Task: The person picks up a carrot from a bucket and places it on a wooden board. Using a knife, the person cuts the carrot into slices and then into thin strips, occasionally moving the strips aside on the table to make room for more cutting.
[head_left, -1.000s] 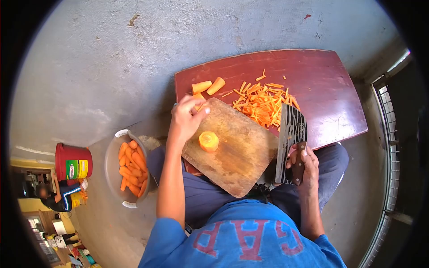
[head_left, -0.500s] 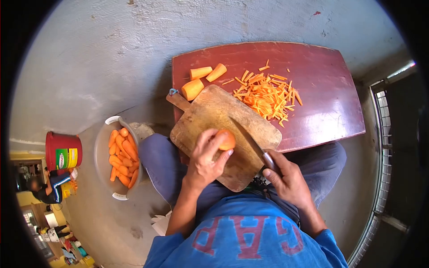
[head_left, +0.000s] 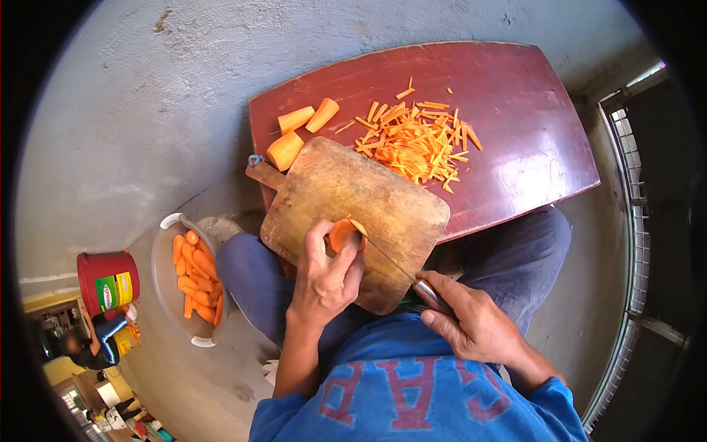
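Observation:
On the wooden cutting board (head_left: pixel 331 177), my left hand (head_left: pixel 328 276) grips a carrot piece (head_left: pixel 342 236) between thumb and fingers. My right hand (head_left: pixel 468 313) is wrapped round the handle of a knife (head_left: pixel 394 259). The blade reaches up and left to the right edge of the carrot piece, where a thin slice (head_left: pixel 359 227) leans out. Beyond the board lies a heap of carrot sticks (head_left: pixel 420 147). Thick carrot chunks (head_left: pixel 285 152) rest by the board's handle at the upper left.
The red table (head_left: pixel 515 132) bears the far part of the board. Left of my knee stands a grey tub (head_left: pixel 166 295) of whole carrots (head_left: pixel 197 272). A red bucket (head_left: pixel 92 272) is farther left, with a seated person (head_left: pixel 96 353) beside it. A wall rises behind the table.
The knife blade has moved left onto the carrot piece, and a slice now stands at its edge. My right hand has moved down and slightly left. The whole view has shifted a little.

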A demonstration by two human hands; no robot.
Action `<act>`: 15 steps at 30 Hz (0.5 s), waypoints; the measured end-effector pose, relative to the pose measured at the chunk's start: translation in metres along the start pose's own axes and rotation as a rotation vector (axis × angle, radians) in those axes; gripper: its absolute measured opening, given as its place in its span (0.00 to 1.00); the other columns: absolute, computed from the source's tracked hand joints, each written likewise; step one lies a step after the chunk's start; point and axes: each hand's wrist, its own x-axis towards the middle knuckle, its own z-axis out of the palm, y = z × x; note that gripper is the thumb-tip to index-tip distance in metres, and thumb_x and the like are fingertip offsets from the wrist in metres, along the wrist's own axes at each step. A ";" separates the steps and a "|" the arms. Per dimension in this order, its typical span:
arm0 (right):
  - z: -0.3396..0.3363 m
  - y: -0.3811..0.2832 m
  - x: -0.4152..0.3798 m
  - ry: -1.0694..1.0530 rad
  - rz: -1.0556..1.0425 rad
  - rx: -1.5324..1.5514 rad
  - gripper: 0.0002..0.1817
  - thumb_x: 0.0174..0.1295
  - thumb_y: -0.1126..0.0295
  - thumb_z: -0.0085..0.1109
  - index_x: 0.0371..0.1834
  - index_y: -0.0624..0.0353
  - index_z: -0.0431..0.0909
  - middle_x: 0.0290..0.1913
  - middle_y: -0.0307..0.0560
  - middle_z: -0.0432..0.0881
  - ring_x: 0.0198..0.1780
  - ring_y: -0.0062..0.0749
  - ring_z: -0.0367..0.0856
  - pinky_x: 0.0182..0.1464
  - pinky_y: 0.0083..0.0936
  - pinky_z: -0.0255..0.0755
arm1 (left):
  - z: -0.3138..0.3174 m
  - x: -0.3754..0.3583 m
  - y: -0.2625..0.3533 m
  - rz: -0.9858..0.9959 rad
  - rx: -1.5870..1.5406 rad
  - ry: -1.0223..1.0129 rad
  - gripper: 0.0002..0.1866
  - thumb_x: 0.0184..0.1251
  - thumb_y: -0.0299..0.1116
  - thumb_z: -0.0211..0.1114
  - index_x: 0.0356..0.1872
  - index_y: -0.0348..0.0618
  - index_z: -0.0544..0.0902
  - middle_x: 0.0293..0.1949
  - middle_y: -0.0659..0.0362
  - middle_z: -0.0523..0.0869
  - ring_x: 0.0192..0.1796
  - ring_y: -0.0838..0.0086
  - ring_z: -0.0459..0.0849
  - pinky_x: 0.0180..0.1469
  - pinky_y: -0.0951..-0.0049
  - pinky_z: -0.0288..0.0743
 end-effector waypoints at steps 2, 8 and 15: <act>-0.001 -0.001 -0.002 -0.004 0.002 0.011 0.32 0.87 0.63 0.69 0.87 0.65 0.72 0.62 0.68 0.91 0.62 0.68 0.93 0.64 0.49 0.87 | -0.003 0.002 0.001 -0.005 0.023 -0.034 0.25 0.68 0.20 0.78 0.67 0.41 0.91 0.68 0.38 0.77 0.63 0.38 0.87 0.64 0.46 0.87; -0.008 -0.003 0.000 -0.012 0.028 0.060 0.32 0.89 0.63 0.66 0.88 0.64 0.71 0.65 0.68 0.90 0.65 0.68 0.92 0.67 0.50 0.86 | -0.010 0.014 -0.002 -0.046 -0.023 -0.134 0.26 0.70 0.19 0.77 0.69 0.40 0.90 0.70 0.37 0.78 0.66 0.35 0.87 0.67 0.46 0.86; -0.005 0.007 0.005 0.023 -0.095 0.040 0.32 0.88 0.65 0.67 0.87 0.67 0.69 0.59 0.71 0.89 0.55 0.73 0.94 0.56 0.56 0.89 | 0.003 0.009 -0.001 -0.025 -0.030 -0.030 0.22 0.74 0.20 0.77 0.67 0.37 0.91 0.71 0.35 0.79 0.65 0.36 0.88 0.66 0.44 0.87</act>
